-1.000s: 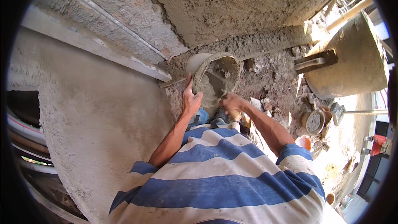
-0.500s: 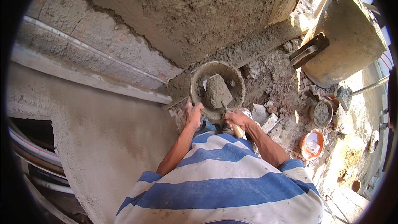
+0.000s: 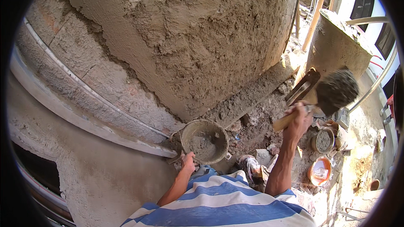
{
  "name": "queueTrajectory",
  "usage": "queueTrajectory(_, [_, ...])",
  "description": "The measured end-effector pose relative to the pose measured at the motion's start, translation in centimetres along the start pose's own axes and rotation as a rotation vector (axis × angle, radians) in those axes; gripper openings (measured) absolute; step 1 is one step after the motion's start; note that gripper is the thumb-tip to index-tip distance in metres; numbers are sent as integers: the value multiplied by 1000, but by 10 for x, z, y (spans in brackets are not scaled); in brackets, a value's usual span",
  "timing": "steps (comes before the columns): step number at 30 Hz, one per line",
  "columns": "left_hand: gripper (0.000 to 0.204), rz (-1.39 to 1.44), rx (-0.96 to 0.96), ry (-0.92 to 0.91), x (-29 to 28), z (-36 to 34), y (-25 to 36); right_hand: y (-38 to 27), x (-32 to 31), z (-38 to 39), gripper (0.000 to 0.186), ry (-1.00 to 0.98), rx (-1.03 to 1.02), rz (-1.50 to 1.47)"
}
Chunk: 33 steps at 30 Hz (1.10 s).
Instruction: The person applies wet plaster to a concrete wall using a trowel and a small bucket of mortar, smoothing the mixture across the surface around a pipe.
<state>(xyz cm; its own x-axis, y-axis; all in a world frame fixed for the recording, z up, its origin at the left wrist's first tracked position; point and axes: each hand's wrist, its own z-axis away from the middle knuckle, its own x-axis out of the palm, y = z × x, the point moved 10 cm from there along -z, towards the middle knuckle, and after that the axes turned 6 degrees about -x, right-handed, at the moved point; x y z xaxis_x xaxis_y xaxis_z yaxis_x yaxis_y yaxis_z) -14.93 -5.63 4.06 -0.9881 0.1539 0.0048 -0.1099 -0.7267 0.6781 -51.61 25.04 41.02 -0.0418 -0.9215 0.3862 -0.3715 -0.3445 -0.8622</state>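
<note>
My right hand (image 3: 298,120) is closed round the wooden handle of a trowel (image 3: 284,122), raised out to the right. Grey mortar (image 3: 338,91) is heaped on its blade. My left hand (image 3: 188,162) grips the near rim of a mortar-caked bucket (image 3: 227,143), tilted slightly in front of me. Some wet mortar (image 3: 203,146) lies in the bottom of the bucket. Beyond it rises a wall (image 3: 202,50) with rough, fresh mortar on its face.
A big tilted drum (image 3: 336,44) stands at the far right, with a dark wood-handled float (image 3: 303,86) before it. Nearer are a small mortar pot (image 3: 313,143) and an orange bowl (image 3: 310,172). Rubble (image 3: 261,122) covers the ground. A pipe (image 3: 88,89) runs along the left wall.
The loaded trowel has come up out of the bucket and swung to the right in my right hand. My left hand keeps its hold on the rim. The view has shifted upward.
</note>
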Motion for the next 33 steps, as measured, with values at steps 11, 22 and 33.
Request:
queueTrajectory(11, [65,-60,-22,172,-91,-46,34,153,159,44,5,-144,-637,955])
queueTrajectory(22, [63,-263,312,-57,-49,-17,44,307,49,341,26,-1871,371,1142])
queueTrajectory(33, [64,-507,701,-304,100,127,86,318,4,260,18,-1875,37,922])
